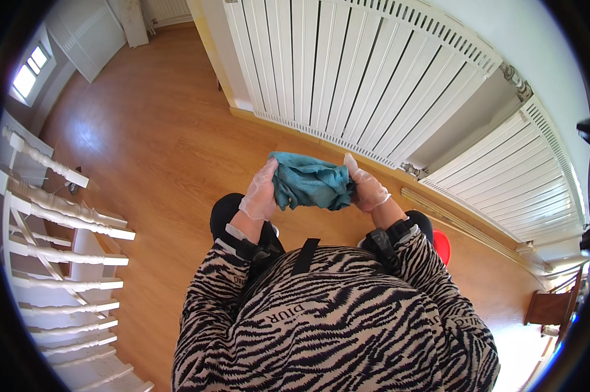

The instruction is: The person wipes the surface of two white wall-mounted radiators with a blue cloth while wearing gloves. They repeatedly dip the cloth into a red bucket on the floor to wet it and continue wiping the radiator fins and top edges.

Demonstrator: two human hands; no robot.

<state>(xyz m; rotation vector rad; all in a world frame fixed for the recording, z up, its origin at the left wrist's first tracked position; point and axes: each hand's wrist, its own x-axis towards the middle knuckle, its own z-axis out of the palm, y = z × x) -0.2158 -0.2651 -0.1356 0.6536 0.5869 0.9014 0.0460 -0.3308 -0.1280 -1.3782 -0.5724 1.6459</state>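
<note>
A crumpled teal cloth (312,181) is stretched between my two hands, above the wood-look floor (177,147). My left hand (262,191), in a thin clear plastic glove, grips the cloth's left end. At its right end, my right hand (367,186) holds the fabric, gloved the same way. Folds of the cloth hide most of my fingers. Beyond the cloth, a white panel radiator (344,73) stands against the wall.
White turned balusters (74,257) line the left side. A second white radiator (515,171) stands at the right, with long strips (461,220) lying along the wall base. Beside my right knee is a red round object (441,246), partly hidden. A wooden piece of furniture (549,307) stands far right.
</note>
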